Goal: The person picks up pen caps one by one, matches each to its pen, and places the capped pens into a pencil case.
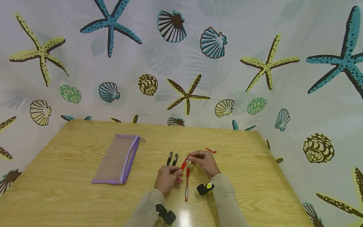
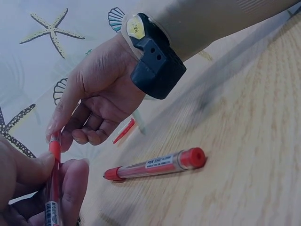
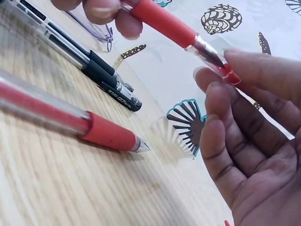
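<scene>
My left hand [image 1: 167,179] grips a red gel pen [image 3: 167,22] by its barrel, tilted up above the table. At the pen's tip, the thumb and fingertips of my right hand [image 1: 207,164] pinch a clear cap [image 3: 214,59] with a red end. The metal tip shows inside the cap. Below the hands a second red pen [image 1: 187,184] lies uncapped on the table, its bare tip [image 3: 142,146] pointing away from me. A loose red cap [image 1: 211,150] lies beyond my right hand.
Two black pens [image 1: 170,157] lie side by side just beyond my left hand. A mesh zip pouch [image 1: 114,159] with purple edging lies flat on the left of the wooden table [image 1: 249,189]. A cloth [image 1: 181,63] printed with shells and starfish hangs behind it.
</scene>
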The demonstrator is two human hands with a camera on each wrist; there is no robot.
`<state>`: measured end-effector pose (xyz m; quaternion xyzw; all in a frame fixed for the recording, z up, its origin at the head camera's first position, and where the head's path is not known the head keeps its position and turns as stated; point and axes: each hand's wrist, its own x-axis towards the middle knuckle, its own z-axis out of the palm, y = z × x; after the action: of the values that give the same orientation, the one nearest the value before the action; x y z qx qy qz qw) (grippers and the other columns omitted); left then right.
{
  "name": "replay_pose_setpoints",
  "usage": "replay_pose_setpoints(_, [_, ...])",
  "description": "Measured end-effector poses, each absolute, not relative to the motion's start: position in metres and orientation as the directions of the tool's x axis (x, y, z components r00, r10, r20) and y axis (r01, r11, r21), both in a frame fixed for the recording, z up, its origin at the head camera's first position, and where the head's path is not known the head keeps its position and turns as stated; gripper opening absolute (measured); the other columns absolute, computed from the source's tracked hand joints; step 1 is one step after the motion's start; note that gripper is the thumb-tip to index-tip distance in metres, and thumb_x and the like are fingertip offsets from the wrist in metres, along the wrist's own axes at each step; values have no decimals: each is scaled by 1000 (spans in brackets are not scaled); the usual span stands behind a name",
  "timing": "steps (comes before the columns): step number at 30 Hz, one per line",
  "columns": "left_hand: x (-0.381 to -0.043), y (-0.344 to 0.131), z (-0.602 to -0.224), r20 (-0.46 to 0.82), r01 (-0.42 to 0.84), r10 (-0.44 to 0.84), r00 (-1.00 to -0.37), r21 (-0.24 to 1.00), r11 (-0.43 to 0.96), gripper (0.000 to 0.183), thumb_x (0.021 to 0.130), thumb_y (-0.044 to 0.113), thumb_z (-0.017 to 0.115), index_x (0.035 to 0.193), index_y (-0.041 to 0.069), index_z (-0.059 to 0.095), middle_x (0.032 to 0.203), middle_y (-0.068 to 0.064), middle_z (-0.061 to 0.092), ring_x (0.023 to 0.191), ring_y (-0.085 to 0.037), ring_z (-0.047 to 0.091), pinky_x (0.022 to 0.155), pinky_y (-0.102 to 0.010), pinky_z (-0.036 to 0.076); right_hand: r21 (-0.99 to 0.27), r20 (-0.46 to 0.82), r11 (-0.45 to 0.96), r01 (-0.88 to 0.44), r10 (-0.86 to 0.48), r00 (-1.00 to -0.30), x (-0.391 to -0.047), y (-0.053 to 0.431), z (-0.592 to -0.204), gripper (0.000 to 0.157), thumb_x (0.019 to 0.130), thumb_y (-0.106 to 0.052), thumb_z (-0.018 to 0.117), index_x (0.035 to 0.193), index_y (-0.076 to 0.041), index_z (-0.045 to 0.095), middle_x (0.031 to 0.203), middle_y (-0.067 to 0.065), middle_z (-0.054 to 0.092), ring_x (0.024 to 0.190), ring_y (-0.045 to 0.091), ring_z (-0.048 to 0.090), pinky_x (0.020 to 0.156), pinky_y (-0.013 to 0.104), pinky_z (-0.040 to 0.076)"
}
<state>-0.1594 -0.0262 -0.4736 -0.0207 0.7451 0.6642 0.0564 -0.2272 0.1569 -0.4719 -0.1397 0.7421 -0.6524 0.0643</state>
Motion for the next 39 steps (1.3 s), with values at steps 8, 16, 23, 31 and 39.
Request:
replay_pose_setpoints(8, [-160,-26,-473,-146,-137,45,-988,977,161,20,93,8,63,107,-4,70,87,-12,66,64,-14,67,63,-30,57,-984,65,144,-107,-272,-960,-229,158,-473,36,88,-15,71,113,11,66,96,7,71,80,19,62,75,36,52])
replay_pose_setpoints(16, [-159,-27,-471,-119,-110,33,-992,973,204,22,92,10,65,109,-3,69,86,-12,65,67,-16,68,64,-31,56,-975,71,186,-123,-265,-962,-233,157,-475,35,87,-16,72,111,9,68,103,10,71,86,17,62,76,33,52])
replay_pose_setpoints(23, [-158,-28,-470,-118,-108,31,-993,968,224,20,92,9,65,107,-3,69,86,-11,64,70,-17,68,63,-30,57,-967,69,218,-135,-289,-955,-235,156,-477,32,88,-15,71,111,8,68,106,12,70,87,14,63,77,33,52])
replay_pose_setpoints(31, [-157,-28,-465,-147,-138,19,-989,960,245,19,92,6,64,109,-1,69,90,-8,66,73,-16,66,64,-29,56,-962,52,235,-137,-337,-940,-232,153,-464,29,91,-6,66,113,13,65,110,21,67,89,11,63,81,35,52])
replay_pose_setpoints(39, [-157,-29,-465,-116,-98,41,-992,949,300,21,92,10,63,109,-1,69,90,-8,67,72,-14,62,63,-29,50,-948,30,286,-138,-350,-936,-227,148,-447,28,91,-4,65,114,13,64,111,22,67,90,11,63,82,38,52])
